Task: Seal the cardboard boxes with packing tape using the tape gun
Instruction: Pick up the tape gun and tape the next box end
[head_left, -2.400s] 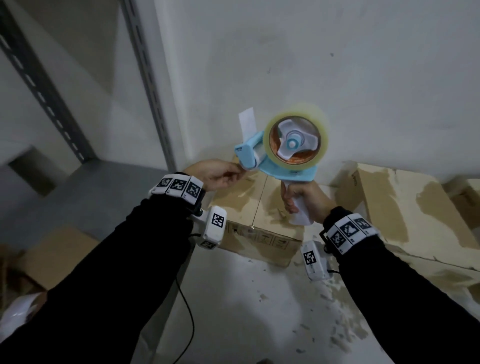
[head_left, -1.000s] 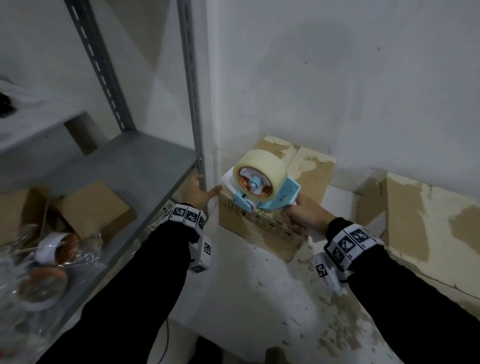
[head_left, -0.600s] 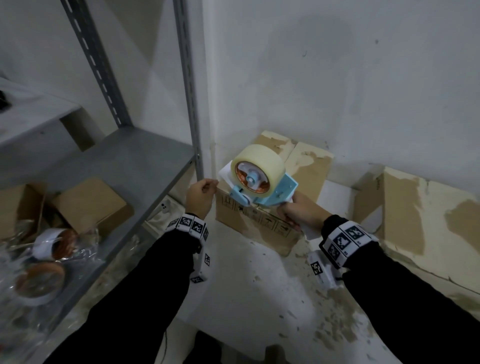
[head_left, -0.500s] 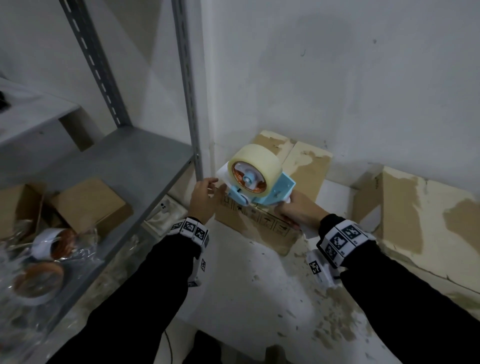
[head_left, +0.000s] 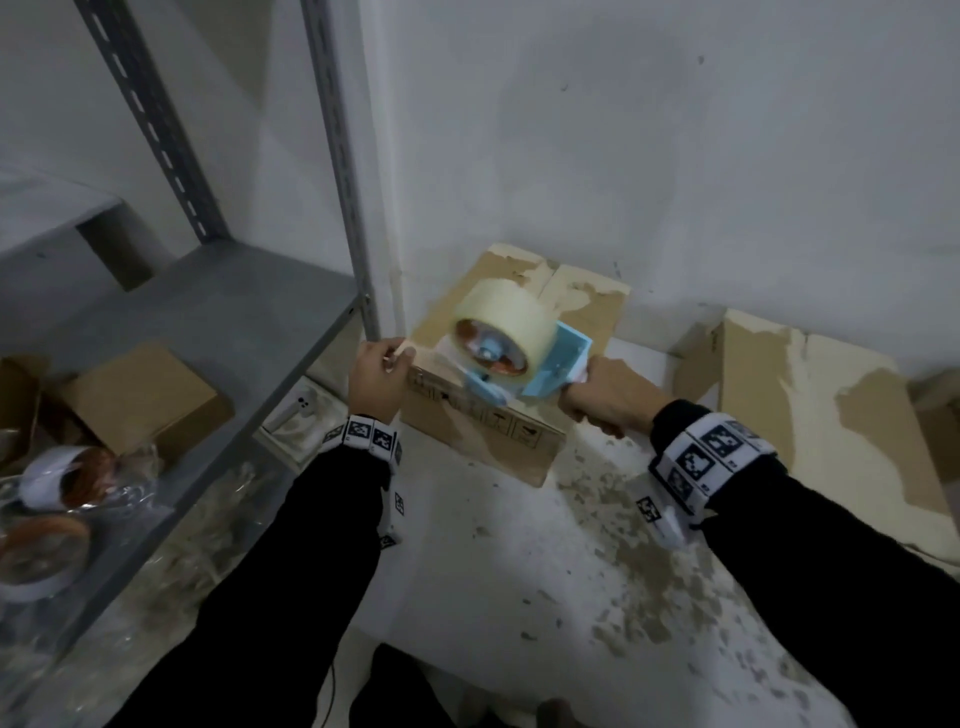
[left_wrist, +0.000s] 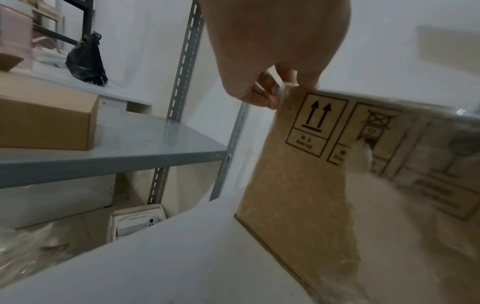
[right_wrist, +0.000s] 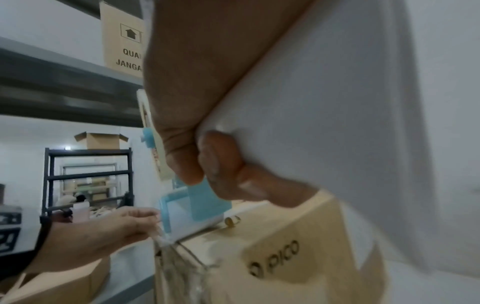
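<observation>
Where the white worktop (head_left: 509, 561) meets the wall, a cardboard box (head_left: 488, 431) sits with its flaps shut, handling symbols printed on its near side (two upright arrows among them).

Tape gun (head_left: 540, 371): light blue frame, held low over the box's near top edge, roll of packing tape (head_left: 506, 325) mounted on it, roll face turned toward the head camera.

Right hand (head_left: 605, 397): fingers curled round the tape gun's white handle, gripping it from the right.

Left hand (head_left: 376, 376): at the box's upper left corner, thumb and fingertips pinching the free end of clear tape (right_wrist: 166, 253), which runs from the gun's mouth down over the box edge.

Second cardboard box (head_left: 810, 410): larger, to the right along the wall, its surface patchy with torn paper.

Metal shelf (head_left: 208, 332): grey, left of the worktop, on slotted uprights. On it, a small brown carton (head_left: 140, 395) and spare tape rolls (head_left: 57, 478) in clear wrapping.

Both wrists carry white bands with black square markers over black sleeves (head_left: 291, 587).
</observation>
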